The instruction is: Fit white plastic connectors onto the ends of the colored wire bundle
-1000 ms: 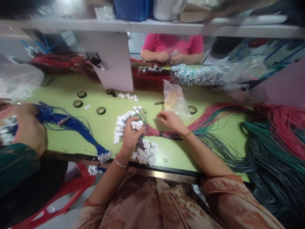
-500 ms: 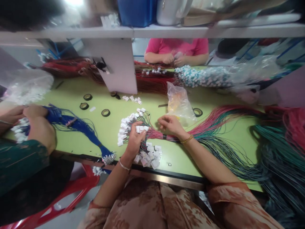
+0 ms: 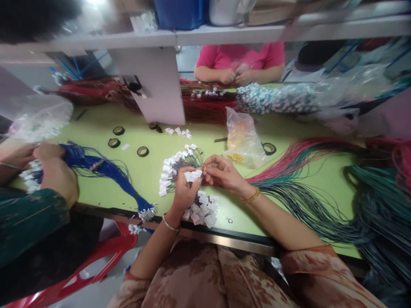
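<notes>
My left hand (image 3: 186, 187) is closed on a few white connectors (image 3: 192, 176) with thin wires. My right hand (image 3: 224, 173) pinches a small yellow piece (image 3: 204, 169) right beside those connectors; its exact kind is too small to tell. Around my left hand lie more white connectors, one fan of them (image 3: 170, 167) on the left and a pile (image 3: 202, 210) near the table edge. The red, green and black wires (image 3: 285, 171) of the bundle run off to the right, passing partly hidden beneath my right hand.
Beyond my right hand sits a clear plastic bag (image 3: 245, 134) with yellow pieces inside and a few spilled at its mouth. Several black tape rolls (image 3: 143, 151) lie on the green table (image 3: 105, 132). At left, a co-worker's hands (image 3: 48, 158) hold blue wires (image 3: 111, 169). Another person sits opposite.
My right hand has moved left from near the plastic bag to my left hand, and a yellow piece now shows in its fingertips. My left hand keeps hold of the connectors.
</notes>
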A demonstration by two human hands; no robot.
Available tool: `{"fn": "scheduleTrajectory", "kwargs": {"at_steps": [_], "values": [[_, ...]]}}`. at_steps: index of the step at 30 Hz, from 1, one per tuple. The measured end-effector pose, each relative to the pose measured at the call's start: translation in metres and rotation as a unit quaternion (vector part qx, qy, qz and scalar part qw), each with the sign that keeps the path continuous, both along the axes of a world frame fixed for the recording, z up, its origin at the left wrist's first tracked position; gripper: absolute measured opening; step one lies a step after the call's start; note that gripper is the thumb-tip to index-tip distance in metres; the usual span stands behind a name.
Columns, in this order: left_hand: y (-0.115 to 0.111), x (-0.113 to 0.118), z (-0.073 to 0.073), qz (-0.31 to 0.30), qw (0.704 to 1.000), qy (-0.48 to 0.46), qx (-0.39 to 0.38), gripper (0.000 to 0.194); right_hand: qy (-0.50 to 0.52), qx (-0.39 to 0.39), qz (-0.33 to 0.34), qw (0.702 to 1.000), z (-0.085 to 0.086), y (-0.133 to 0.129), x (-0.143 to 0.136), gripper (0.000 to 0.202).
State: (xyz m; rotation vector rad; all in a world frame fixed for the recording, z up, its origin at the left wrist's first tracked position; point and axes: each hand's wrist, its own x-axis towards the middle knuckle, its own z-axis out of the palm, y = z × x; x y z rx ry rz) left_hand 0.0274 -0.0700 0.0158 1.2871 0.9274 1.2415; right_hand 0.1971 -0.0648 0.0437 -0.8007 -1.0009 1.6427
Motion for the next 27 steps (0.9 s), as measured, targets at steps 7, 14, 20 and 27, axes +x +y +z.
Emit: {"fn": "scheduleTrajectory", "kwargs": {"at_steps": [7,14,20,27], "values": [[0.000,-0.004,-0.003,-0.010,1.000,0.022,0.019,0.032,-0.043,0.009,0.013,0.999,-0.002,-0.004,-0.007,0.035],[0.002,-0.003,-0.002,0.035,0.998,0.042,0.033,0.029,-0.078,0.087,-0.014,0.993,-0.001,-0.009,-0.009,0.035],[0.003,-0.003,-0.007,0.044,0.995,-0.076,-0.045,0.037,-0.125,0.117,-0.040,0.984,-0.007,-0.006,-0.011,0.030],[0.004,-0.005,-0.007,0.037,0.998,-0.050,-0.018,0.043,-0.296,0.269,-0.176,0.900,-0.008,-0.013,-0.016,0.010]]}}
